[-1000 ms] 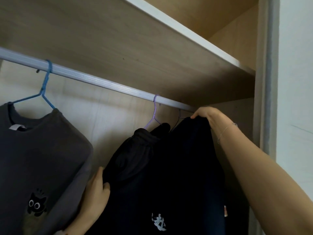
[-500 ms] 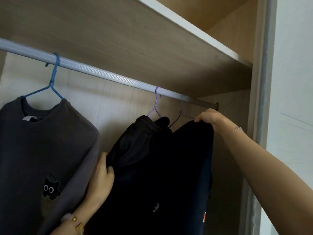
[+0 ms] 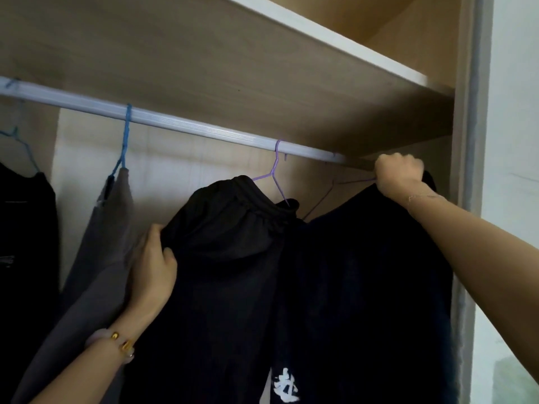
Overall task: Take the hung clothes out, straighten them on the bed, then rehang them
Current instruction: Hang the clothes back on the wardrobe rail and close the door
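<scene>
A dark navy garment (image 3: 364, 272) with white print near its lower edge hangs on a purple hanger (image 3: 347, 182) at the right end of the silver rail (image 3: 189, 128). My right hand (image 3: 399, 174) is closed on its top right shoulder and the hanger arm, just under the rail. Black trousers (image 3: 227, 228) with an elastic waistband hang on a second purple hanger (image 3: 275, 170) to the left. My left hand (image 3: 153, 266) grips the left edge of these black trousers. A grey sweatshirt (image 3: 99, 252) on a blue hanger (image 3: 125, 138) hangs further left.
A wooden shelf (image 3: 262, 68) runs right above the rail. The wardrobe's side panel (image 3: 466, 141) stands close to my right hand. Another dark garment (image 3: 26, 243) on a blue hanger hangs at the far left edge.
My right hand has shifted right and up along the navy garment's shoulder, close under the rail. The grey sweatshirt has swung edge-on. The view has moved, and another garment shows at the far left.
</scene>
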A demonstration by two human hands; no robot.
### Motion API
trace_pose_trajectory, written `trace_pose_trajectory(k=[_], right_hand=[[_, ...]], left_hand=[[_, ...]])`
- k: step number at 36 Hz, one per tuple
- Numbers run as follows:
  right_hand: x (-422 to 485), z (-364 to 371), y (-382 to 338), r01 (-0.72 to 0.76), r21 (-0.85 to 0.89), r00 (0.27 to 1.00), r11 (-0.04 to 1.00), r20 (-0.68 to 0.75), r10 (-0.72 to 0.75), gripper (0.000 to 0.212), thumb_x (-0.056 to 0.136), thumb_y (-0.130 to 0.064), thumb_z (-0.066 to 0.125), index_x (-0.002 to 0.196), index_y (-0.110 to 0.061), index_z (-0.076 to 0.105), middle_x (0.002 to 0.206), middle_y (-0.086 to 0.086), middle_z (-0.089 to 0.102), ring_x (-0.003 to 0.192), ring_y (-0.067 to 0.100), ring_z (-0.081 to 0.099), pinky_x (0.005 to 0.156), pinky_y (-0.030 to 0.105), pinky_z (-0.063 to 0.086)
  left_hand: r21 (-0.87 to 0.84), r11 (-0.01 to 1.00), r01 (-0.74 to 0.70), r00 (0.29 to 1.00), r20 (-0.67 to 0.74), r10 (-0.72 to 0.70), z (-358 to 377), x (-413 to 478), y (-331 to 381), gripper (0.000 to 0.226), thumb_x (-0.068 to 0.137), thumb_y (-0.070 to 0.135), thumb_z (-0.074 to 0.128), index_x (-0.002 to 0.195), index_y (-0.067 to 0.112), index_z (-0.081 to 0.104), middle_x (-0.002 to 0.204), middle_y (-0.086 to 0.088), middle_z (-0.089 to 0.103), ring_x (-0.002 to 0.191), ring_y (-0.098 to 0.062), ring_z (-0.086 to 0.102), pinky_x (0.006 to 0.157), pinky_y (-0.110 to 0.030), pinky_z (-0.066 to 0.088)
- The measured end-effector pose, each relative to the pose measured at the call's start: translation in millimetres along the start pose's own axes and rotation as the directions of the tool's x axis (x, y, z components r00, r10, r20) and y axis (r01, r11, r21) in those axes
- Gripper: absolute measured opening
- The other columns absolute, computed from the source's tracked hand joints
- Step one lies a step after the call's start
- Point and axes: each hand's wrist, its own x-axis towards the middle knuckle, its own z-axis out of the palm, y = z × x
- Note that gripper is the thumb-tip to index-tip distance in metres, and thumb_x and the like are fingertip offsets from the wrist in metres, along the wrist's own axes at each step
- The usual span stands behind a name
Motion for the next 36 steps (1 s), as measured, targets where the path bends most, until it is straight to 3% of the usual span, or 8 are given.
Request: trace_pose_trajectory(k=[7,13,17,19,21,28,32,36], right_hand=[[-12.1,6.7,4.7,0.028,-0.016,0.998,0.999,0.057,-0.027,0.021,0.089,-0.004,0.049,0.108,-0.003,0.06,0.116,0.017,0.058,0.111,0.037,0.053,0.087,0.042,0.04],[-32.7,34.5,-32.9,0.144,0.234,0.971,0.961,-0.223,-0.092,0.036,0.084,-0.01,0.052,0.119,-0.005,0.059,0.122,0.016,0.055,0.112,0.038,0.05,0.095,0.044,0.039],[-48.1,14.5,-89.4,-0.06,0.817,0.992,0.573,0.115,-0.059,0.045,0.091,-0.036,0.052,0.127,-0.008,0.051,0.131,0.012,0.053,0.117,0.033,0.052,0.093,0.037,0.041],[-53.9,2.2,-115.8,-0.354,0.91,0.888,0.215,0.4,-0.226,0.048,0.085,-0.048,0.058,0.117,-0.013,0.054,0.12,0.006,0.058,0.104,0.026,0.056,0.084,0.031,0.043],[-52.0,3.8,-138.7,-0.537,0.84,0.766,0.077,0.524,-0.371,0.058,0.072,-0.052,0.069,0.115,-0.014,0.058,0.117,0.007,0.062,0.098,0.024,0.06,0.081,0.031,0.048],[-37.0,6.4,-174.2,-0.568,0.823,0.787,-0.018,0.537,-0.303,0.007,0.086,0.001,0.048,0.083,-0.005,0.047,0.074,0.011,0.047,0.056,0.02,0.044,0.04,0.018,0.04],[-40.2,3.6,-180.4,-0.526,0.849,0.81,-0.05,0.482,-0.332,0.039,0.075,0.005,0.052,0.114,0.008,0.053,0.084,0.017,0.055,0.066,0.029,0.057,0.055,0.027,0.049],[-52.6,-9.9,-187.9,-0.493,0.868,0.789,-0.062,0.416,-0.453,0.024,0.074,0.01,0.05,0.097,0.005,0.055,0.076,0.016,0.054,0.065,0.029,0.055,0.059,0.029,0.049]], left_hand=[[-0.043,0.999,-0.018,0.987,0.158,0.024,-12.4,-11.7,11.2,0.031,0.085,-0.006,0.047,0.115,0.001,0.05,0.1,-0.012,0.058,0.087,-0.026,0.053,0.072,-0.029,0.037],[-0.173,0.981,-0.09,0.924,0.354,0.147,-7.7,-38.7,16.5,0.032,0.084,-0.005,0.051,0.108,0.017,0.051,0.092,0.009,0.058,0.082,0.003,0.055,0.067,-0.009,0.044],[-0.232,0.964,-0.13,0.827,0.511,0.234,4.5,-58.2,27.4,0.038,0.084,0.001,0.052,0.112,0.026,0.049,0.103,0.013,0.061,0.093,0.002,0.06,0.079,-0.008,0.048],[-0.249,0.956,-0.155,0.794,0.544,0.27,11.7,-65.3,34.0,0.04,0.082,0.006,0.053,0.116,0.027,0.048,0.106,0.012,0.061,0.096,0.002,0.06,0.086,-0.019,0.051],[-0.246,0.954,-0.173,0.776,0.562,0.285,18.3,-69.8,39.4,0.044,0.081,0.011,0.052,0.122,0.027,0.045,0.113,0.012,0.059,0.1,0.001,0.059,0.09,-0.026,0.051],[-0.3,0.952,-0.053,0.771,0.593,0.23,24.6,-71.3,45.9,0.057,0.079,0.011,0.051,0.128,0.038,0.042,0.123,0.015,0.058,0.11,0.005,0.056,0.099,-0.025,0.048],[-0.346,0.938,0.019,0.768,0.606,0.208,15.3,-67.2,45.1,0.06,0.083,-0.001,0.053,0.112,0.05,0.043,0.118,0.017,0.061,0.108,0.006,0.057,0.099,-0.02,0.047],[-0.356,0.934,0.032,0.735,0.641,0.219,3.8,-68.4,41.7,0.062,0.084,0.001,0.055,0.117,0.051,0.043,0.119,0.018,0.061,0.11,0.003,0.058,0.097,-0.02,0.048]])
